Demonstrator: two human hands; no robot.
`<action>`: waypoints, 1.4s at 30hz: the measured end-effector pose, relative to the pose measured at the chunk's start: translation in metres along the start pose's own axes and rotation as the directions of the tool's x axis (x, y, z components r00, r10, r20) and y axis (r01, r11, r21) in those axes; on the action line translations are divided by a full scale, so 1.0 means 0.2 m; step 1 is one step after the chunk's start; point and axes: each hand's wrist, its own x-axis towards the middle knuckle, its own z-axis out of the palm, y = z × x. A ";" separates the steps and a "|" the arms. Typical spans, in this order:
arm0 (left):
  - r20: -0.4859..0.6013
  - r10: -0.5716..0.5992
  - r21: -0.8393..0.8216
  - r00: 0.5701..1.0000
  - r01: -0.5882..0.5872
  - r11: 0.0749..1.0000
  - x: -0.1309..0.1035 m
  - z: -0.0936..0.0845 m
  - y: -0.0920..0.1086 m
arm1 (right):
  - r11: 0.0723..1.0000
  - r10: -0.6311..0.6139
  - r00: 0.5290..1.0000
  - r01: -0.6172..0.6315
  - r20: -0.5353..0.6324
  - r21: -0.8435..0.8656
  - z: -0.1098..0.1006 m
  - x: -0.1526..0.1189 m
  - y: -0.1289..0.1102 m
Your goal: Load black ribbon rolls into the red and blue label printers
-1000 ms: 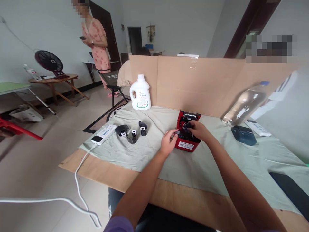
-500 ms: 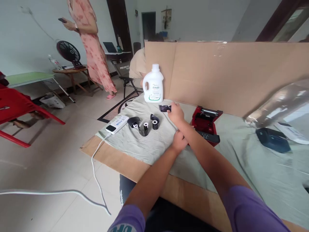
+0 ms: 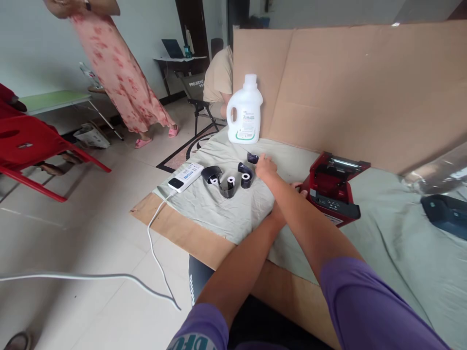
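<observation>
My right hand [image 3: 266, 166] is closed at the end of a dark, glossy strip [image 3: 252, 158] above the cloth. Crossing beneath my right forearm, my left arm reaches to the left side of an open red device [image 3: 334, 189]; my left hand [image 3: 299, 188] shows only its fingers, closed against that side. The device's lid is raised, and its front has a black panel with small buttons. Left of my hands lie three small white-cored rolls, a left one [image 3: 214, 181], a middle one [image 3: 231, 182] and a right one [image 3: 245, 181], with dark curled strips around them.
A white jug [image 3: 245, 114] stands before a cardboard panel [image 3: 328, 92]. On the cloth's left edge lies a white power bank [image 3: 186, 177] with a white cable [image 3: 151, 238]. At right are a dark object [image 3: 445, 214] and clear plastic wrap [image 3: 438, 165]. Two people are behind.
The view has shifted. My left hand has moved forward and right to the device's side, and the device sits farther right. Less of the dark strip shows at my right hand.
</observation>
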 end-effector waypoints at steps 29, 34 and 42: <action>0.114 0.321 0.364 0.940 -0.340 0.867 -0.12 -0.06 0.17 | 0.628 -0.761 0.646 0.754 -0.048 0.195 -0.10 -0.46 -0.13; 0.117 0.336 0.362 0.935 -0.355 0.862 -0.12 -0.07 0.17 | 0.627 -0.777 0.629 0.772 0.013 0.109 -0.10 -0.45 -0.11; 0.132 0.326 0.378 0.936 -0.351 0.857 -0.12 -0.06 0.16 | 0.606 -0.792 0.611 0.783 0.012 0.145 -0.11 -0.46 -0.07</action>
